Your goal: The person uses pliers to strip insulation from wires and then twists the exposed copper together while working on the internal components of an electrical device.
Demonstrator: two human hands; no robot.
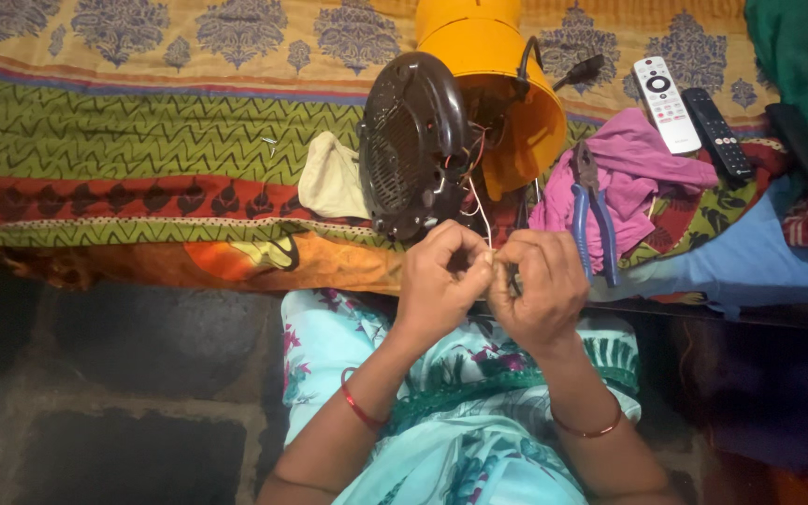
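Note:
My left hand (440,281) and my right hand (540,285) meet in front of me, fingertips pinched together on a thin white wire (481,213). The wire runs up into an opened appliance lying on its side on the bed: a dark brown vented cover (406,150) and an orange housing (497,84) with loose wires showing between them. Blue-handled pliers (591,215) lie just right of my right hand, on a pink cloth (642,168).
A patterned bedspread (142,131) covers the bed. A cream cloth (331,178) lies left of the brown cover. A white remote (663,92) and a black remote (717,133) lie at the back right, near a black cord (572,73). Dark stone floor (123,374) is below.

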